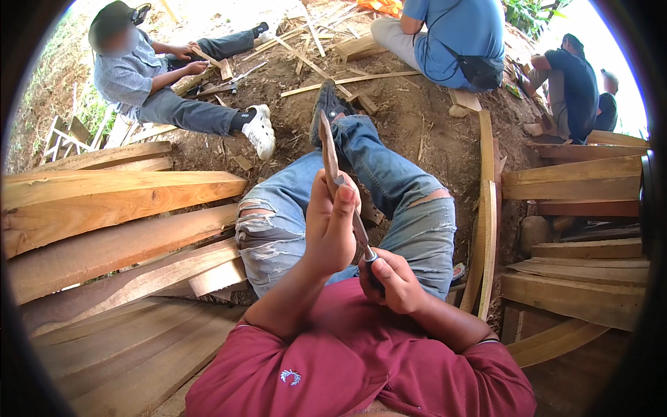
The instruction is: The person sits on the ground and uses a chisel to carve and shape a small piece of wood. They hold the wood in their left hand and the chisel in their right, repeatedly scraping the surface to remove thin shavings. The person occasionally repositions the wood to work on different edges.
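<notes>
My left hand [331, 222] is closed around a thin, flat piece of wood [328, 149] that stands upright in front of my chest, over my ripped blue jeans [403, 187]. My right hand [390, 278] grips the dark handle of a knife [361, 236] just below the left hand. The blade runs up along the lower part of the wood strip, behind my left fingers. Both forearms come out of a dark red shirt.
Stacked wooden planks [104, 208] lie to my left; more planks [577, 181] and curved strips [486, 229] lie to the right. Ahead, a person in grey [139, 76] sits on bare earth with wood offcuts, and others [458, 35] sit farther back.
</notes>
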{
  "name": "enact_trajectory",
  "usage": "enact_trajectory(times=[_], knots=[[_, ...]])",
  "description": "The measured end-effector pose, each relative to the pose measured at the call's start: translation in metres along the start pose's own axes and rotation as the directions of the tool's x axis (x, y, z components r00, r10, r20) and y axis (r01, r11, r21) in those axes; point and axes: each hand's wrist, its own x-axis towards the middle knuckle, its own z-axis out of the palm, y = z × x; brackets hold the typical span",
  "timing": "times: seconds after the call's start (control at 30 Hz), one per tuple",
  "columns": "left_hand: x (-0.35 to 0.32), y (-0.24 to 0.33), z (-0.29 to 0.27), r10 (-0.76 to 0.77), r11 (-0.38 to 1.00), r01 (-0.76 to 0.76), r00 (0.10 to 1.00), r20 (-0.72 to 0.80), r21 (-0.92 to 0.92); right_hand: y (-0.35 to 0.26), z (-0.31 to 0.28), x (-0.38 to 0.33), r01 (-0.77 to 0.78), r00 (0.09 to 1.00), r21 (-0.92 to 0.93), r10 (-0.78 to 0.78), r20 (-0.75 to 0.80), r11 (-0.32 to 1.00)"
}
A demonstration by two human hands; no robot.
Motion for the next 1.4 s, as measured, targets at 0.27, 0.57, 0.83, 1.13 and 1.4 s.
enact_trajectory(times=[0.27, 0.57, 0.83, 1.13, 1.4], knots=[[0.002, 0.006, -0.002, -0.026, 0.999, 0.024, 0.998, 0.056, 0.039, 0.001, -0.004, -0.001, 0.001, 1.000, -0.058, -0.003, -0.023, 0.998], [0.003, 0.009, 0.002, -0.051, 0.998, 0.053, 0.997, 0.055, -0.043, -0.001, -0.003, 0.002, 0.018, 0.998, -0.161, -0.028, -0.062, 0.987], [0.000, 0.008, 0.016, -0.021, 0.989, 0.025, 0.999, 0.025, -0.144, 0.007, 0.005, 0.003, 0.047, 0.996, -0.053, -0.051, -0.073, 0.997], [-0.005, 0.003, 0.020, -0.014, 0.982, 0.013, 1.000, -0.003, -0.190, 0.015, 0.007, 0.001, 0.093, 0.990, -0.107, -0.103, -0.096, 0.990], [-0.010, -0.004, 0.018, -0.114, 0.969, 0.111, 0.994, 0.003, -0.222, 0.012, 0.008, 0.003, 0.093, 0.988, -0.155, -0.111, -0.112, 0.984]])
